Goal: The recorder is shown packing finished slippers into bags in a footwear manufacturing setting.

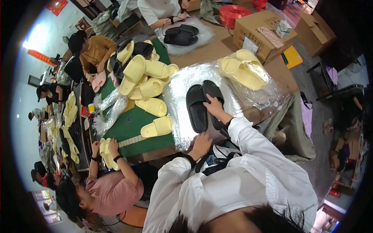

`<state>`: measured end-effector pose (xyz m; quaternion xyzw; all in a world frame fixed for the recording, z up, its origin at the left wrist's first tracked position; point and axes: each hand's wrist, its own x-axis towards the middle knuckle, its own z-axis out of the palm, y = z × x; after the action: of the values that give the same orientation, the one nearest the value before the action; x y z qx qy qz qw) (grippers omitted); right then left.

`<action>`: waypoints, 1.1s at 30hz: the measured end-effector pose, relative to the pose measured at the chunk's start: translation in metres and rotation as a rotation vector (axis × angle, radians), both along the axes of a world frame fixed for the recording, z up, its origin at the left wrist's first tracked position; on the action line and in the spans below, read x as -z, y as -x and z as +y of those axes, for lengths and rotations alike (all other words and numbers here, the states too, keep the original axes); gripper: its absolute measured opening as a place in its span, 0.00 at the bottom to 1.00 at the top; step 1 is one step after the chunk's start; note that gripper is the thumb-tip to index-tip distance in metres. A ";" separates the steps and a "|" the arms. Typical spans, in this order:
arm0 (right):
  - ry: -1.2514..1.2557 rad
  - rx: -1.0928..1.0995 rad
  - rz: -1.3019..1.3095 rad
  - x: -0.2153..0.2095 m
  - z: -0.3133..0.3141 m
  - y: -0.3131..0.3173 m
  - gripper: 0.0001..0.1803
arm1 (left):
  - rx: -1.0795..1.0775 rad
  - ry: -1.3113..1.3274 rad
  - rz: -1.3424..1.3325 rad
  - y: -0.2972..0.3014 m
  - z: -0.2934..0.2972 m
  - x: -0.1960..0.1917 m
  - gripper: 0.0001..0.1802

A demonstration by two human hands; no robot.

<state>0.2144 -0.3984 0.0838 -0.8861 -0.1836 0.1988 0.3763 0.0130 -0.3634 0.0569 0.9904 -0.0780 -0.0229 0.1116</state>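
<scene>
A pair of black slippers lies side by side on a shiny clear plastic sheet or bag in front of me. My right hand is on the right slipper, its fingers and thumb closed about the strap area. Close to the slippers' near end, at the table's front edge, my left hand has its fingers curled together; what they pinch, if anything, is hidden. Right of the sheet, a pale yellow pair of slippers sits in clear plastic wrapping.
Yellow slippers are heaped to the left on a green mat. At the left, a co-worker in pink handles yellow slippers. Across the table, another person is beside bagged black slippers. A cardboard box and red twine roll stand far right.
</scene>
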 end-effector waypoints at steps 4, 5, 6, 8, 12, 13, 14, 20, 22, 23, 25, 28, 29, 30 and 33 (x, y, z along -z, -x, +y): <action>-0.025 0.003 -0.031 0.001 0.007 0.019 0.26 | 0.027 0.060 0.259 0.010 -0.003 0.019 0.16; -0.025 -0.011 -0.032 0.004 0.010 0.019 0.26 | -0.004 0.037 0.200 0.013 -0.001 0.026 0.16; 0.042 -0.106 0.091 0.008 0.011 0.016 0.26 | -0.025 0.013 0.137 0.013 0.000 0.029 0.17; 0.110 -0.200 0.209 0.016 0.010 0.015 0.26 | -0.018 -0.038 0.135 0.015 0.000 0.035 0.16; 0.324 -0.321 0.068 0.016 0.018 0.022 0.33 | 0.028 0.005 0.131 0.020 0.008 0.039 0.16; 0.307 -0.276 0.114 0.019 0.016 0.017 0.36 | 0.060 -0.042 0.197 0.017 0.010 0.037 0.17; 0.290 -0.228 0.162 0.021 0.014 0.011 0.39 | 0.093 -0.089 0.263 0.014 0.011 0.035 0.17; -0.212 -0.167 0.097 -0.022 -0.009 0.002 0.36 | -0.099 -0.135 0.220 0.023 0.028 0.047 0.25; -0.385 -0.115 0.291 -0.046 -0.036 -0.011 0.35 | -0.124 -0.127 0.231 0.011 0.032 0.044 0.28; -0.341 -0.106 0.268 -0.071 -0.046 -0.007 0.34 | -0.119 -0.120 0.236 0.009 0.036 0.043 0.28; -0.295 -0.077 0.358 -0.117 -0.076 -0.002 0.33 | -0.178 -0.143 0.219 0.001 0.042 0.031 0.30; -0.300 -0.197 0.658 -0.112 -0.134 -0.006 0.32 | -0.046 -0.153 0.268 -0.014 0.055 0.006 0.27; -0.269 -0.297 0.638 -0.098 -0.144 -0.004 0.32 | 0.024 -0.259 0.125 -0.008 0.065 0.019 0.25; -0.236 -0.388 0.616 -0.094 -0.151 0.001 0.31 | 0.039 -0.259 0.120 -0.010 0.070 0.020 0.25; -0.129 -0.429 0.654 -0.090 -0.173 0.021 0.25 | 0.085 -0.370 0.243 -0.021 0.078 0.015 0.24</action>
<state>0.1935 -0.5711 0.1742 -0.6922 -0.2473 0.5326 0.4196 0.0337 -0.2854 0.0422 0.9798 -0.1003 -0.1607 -0.0644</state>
